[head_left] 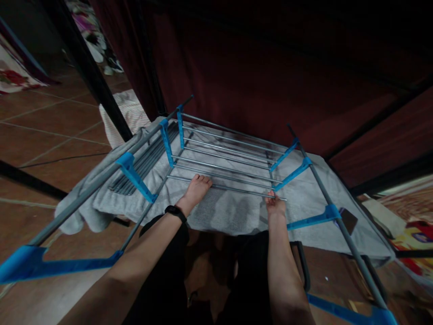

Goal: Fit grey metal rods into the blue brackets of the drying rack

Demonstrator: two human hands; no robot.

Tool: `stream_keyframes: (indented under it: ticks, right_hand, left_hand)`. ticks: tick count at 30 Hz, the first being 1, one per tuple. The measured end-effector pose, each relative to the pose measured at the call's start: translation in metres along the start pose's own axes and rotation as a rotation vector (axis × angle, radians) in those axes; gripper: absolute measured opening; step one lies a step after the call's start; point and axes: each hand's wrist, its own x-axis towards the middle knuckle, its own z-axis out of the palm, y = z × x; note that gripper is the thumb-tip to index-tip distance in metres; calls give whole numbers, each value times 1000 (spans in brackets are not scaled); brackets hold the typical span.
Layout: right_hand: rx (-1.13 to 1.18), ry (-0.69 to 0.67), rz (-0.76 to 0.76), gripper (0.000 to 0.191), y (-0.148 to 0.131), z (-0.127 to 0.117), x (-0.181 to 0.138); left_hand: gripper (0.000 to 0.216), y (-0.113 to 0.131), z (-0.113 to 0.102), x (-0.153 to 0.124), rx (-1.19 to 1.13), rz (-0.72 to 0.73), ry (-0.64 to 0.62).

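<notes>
Both hands [198,186] grasping slim metal rod [240,191], blue plastic brackets [137,178], fuzzy grey blanket [225,214]

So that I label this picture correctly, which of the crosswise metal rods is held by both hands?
The crosswise rod nearest the person: the left hand and right hand are on it. The other crosswise rods lie farther back.

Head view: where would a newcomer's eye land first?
Probably on the bright blue brackets along the grey poles at both sides. Next, the left hand, curled over the front rod left of centre, and the right hand, near that rod's right end. A bundle of rods lies on the grey cloth at left.
</notes>
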Motion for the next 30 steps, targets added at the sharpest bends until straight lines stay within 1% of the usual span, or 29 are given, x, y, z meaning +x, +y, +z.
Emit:
stream_keyframes:
  ticks: [3, 7, 13, 18, 23, 25, 28, 30]
  right_hand:
    - [13, -1, -3, 30, 1, -1, 1]
    - [16, -19, 1, 26, 1, -1, 1]
    - [18, -27, 11, 24, 0, -2, -2]
    - [21, -28, 2, 21, 0, -1, -6]
    - [10, -30, -5, 21, 0, 1, -6]
    - [5, -36, -5, 21, 0, 1, -6]
    - [-6, -59, 0, 18, 1, 2, -6]
    - [-15, -78, 6, 16, 2, 3, -7]
  left_hand:
    - [23, 1, 1, 0, -1, 4, -6]
    - [25, 2, 3, 0, 11, 10, -13]
    - [27, 3, 8, 1, -24, -30, -5]
    - [34, 1, 12, 0, -33, -47, -12]
    - [39, -1, 11, 0, -60, -37, -9]
    - [37, -2, 9, 0, -84, -33, -8]
    - [27, -3, 6, 2, -119, -51, -1]
    - [27, -4, 4, 3, -132, -72, 0]
